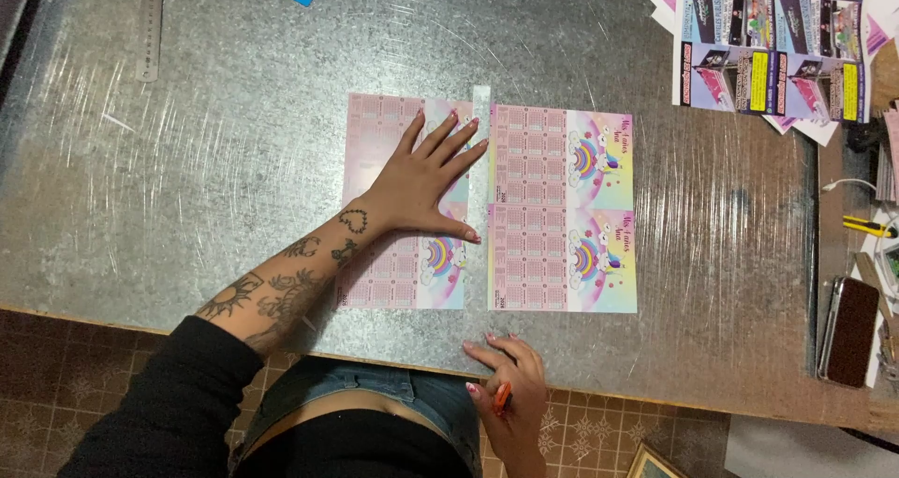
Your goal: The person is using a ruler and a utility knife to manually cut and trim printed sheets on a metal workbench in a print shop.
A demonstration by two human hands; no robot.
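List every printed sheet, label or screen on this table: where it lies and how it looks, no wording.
Pink calendar sheets: table centre, rectangular, rainbow pictures; left hand presses them.
Flyer sheets: top right, purple, black and yellow panels.
Phone: right edge, dark, reddish rim.

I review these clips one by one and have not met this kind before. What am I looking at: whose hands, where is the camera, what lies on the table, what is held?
There is no machine here. One camera sits on a person's head and looks down at their own two hands. The left hand presses flat on a pink printed sheet and a clear ruler on a metal table. A matching sheet with rainbow pictures lies just right of the ruler. The right hand, at the table's near edge, holds a small orange tool; I cannot tell which kind. Further off lie a metal ruler, printed flyers and a dark phone.
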